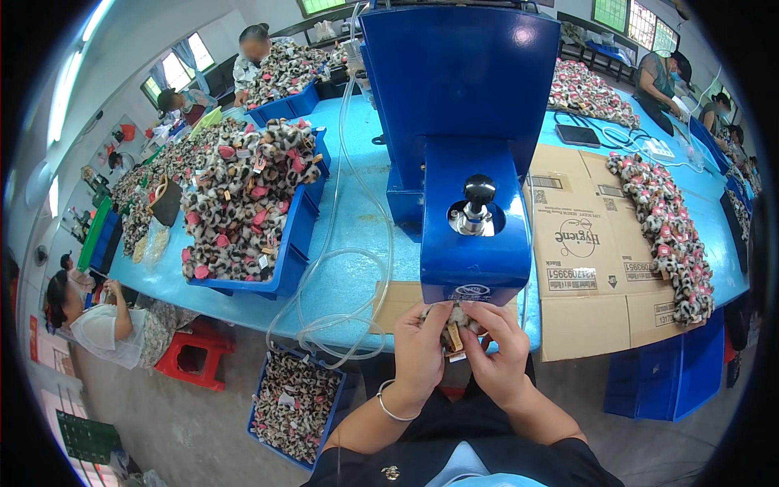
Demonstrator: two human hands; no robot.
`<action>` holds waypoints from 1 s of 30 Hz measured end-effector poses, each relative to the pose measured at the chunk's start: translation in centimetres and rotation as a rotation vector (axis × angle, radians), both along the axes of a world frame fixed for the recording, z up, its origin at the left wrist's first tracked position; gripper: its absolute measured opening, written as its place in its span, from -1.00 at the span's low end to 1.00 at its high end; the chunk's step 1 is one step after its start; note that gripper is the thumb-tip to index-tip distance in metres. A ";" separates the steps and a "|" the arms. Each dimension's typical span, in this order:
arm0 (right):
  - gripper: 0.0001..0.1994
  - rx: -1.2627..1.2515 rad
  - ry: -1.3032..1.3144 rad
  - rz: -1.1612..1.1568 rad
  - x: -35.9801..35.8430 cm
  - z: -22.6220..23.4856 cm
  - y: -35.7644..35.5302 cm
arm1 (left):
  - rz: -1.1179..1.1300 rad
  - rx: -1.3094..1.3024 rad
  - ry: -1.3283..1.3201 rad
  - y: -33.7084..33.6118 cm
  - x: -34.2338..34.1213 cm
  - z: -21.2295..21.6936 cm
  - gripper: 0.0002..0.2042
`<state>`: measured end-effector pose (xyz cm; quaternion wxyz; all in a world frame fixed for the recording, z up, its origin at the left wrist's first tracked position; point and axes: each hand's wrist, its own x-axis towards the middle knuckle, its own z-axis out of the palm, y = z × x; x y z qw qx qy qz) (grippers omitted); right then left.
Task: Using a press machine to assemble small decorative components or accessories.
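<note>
Both hands' fingers (438, 318) pinch one small spotted plush piece (454, 333) beneath the blue press machine (471, 235).

Both hands (458, 345) pinch plush piece (454, 329) — under blue press (471, 243).

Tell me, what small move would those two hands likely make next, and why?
Probably lift the small spotted plush piece a little, up under the blue press machine. Both the left hand and right hand pinch it just below the machine's front edge, not yet inside.
</note>
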<state>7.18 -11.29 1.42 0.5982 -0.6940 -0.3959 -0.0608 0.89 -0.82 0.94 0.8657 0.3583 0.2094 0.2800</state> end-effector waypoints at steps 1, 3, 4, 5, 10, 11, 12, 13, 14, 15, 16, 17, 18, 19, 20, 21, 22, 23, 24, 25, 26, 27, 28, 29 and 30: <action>-0.66 0.001 0.001 0.001 0.0 0.0 0.0 | 0.001 0.016 -0.002 0.0 0.0 0.0 -0.90; -0.66 0.003 0.002 0.003 0.0 0.1 0.0 | 0.003 0.032 -0.004 0.0 -0.1 0.0 -0.90; -0.67 0.004 0.002 0.004 0.0 0.1 0.0 | 0.004 0.040 -0.004 0.1 0.0 0.0 -0.90; -0.67 0.005 0.002 0.006 0.1 0.1 0.1 | 0.005 0.048 -0.004 0.1 0.0 -0.1 -0.90; -0.68 0.012 0.002 0.000 0.1 -0.2 0.1 | 0.005 0.058 -0.019 0.0 0.0 0.1 -0.90; -0.68 0.017 -0.004 -0.002 0.1 -0.2 0.2 | 0.006 0.067 -0.023 0.0 0.0 0.1 -0.90; -0.68 0.017 -0.003 -0.002 0.1 -0.2 0.1 | 0.006 0.067 -0.022 -0.1 0.0 0.2 -0.90; -0.68 0.017 -0.005 0.003 0.2 -0.2 0.1 | 0.013 0.063 -0.024 -0.2 0.1 0.3 -0.90; -0.68 0.017 -0.007 0.007 0.3 -0.2 0.1 | 0.020 0.059 -0.026 -0.2 0.2 0.4 -0.91; -0.68 0.017 -0.006 0.007 0.3 -0.3 0.0 | 0.020 0.059 -0.025 -0.3 0.2 0.3 -0.91; -0.67 0.019 -0.013 -0.001 0.2 -0.3 0.0 | 0.025 0.053 -0.027 -0.3 0.2 0.2 -0.91; -0.67 0.022 -0.020 -0.009 0.2 -0.3 0.0 | 0.031 0.047 -0.029 -0.4 0.2 0.1 -0.91; -0.67 0.024 -0.021 -0.007 0.2 -0.3 -0.1 | 0.033 0.049 -0.030 -0.4 0.2 0.0 -0.91; -0.67 0.021 -0.014 -0.013 0.1 -0.4 -0.2 | 0.034 0.060 -0.012 -0.4 0.2 -0.1 -0.91; -0.66 0.019 -0.007 -0.019 0.1 -0.5 -0.2 | 0.035 0.070 0.007 -0.4 0.3 -0.2 -0.90; -0.66 0.019 -0.008 -0.019 0.1 -0.5 -0.3 | 0.036 0.071 0.005 -0.4 0.4 -0.1 -0.90; -0.66 0.019 -0.005 -0.023 0.1 -0.6 -0.4 | 0.029 0.067 0.011 -0.5 0.5 0.0 -0.89; -0.66 0.018 -0.002 -0.026 0.2 -0.6 -0.5 | 0.023 0.063 0.017 -0.6 0.5 0.1 -0.88; -0.66 0.018 -0.004 -0.026 0.2 -0.7 -0.6 | 0.023 0.064 0.016 -0.6 0.6 0.1 -0.88; -0.66 0.020 -0.009 -0.032 0.2 -0.8 -0.7 | 0.008 0.073 0.011 -0.6 0.6 0.1 -0.88; -0.66 0.023 -0.014 -0.038 0.2 -0.9 -0.7 | -0.007 0.081 0.007 -0.6 0.6 0.2 -0.88; -0.66 0.023 -0.015 -0.036 0.1 -1.0 -0.7 | -0.005 0.082 0.006 -0.5 0.6 0.2 -0.88; -0.66 0.032 -0.017 -0.047 0.1 -1.0 -0.7 | -0.022 0.093 0.005 -0.5 0.6 0.2 -0.88; -0.65 0.040 -0.018 -0.057 0.0 -1.1 -0.7 | -0.039 0.104 0.003 -0.4 0.6 0.3 -0.88; -0.65 0.041 -0.020 -0.054 -0.1 -1.1 -0.6 | -0.035 0.105 0.002 -0.4 0.6 0.4 -0.88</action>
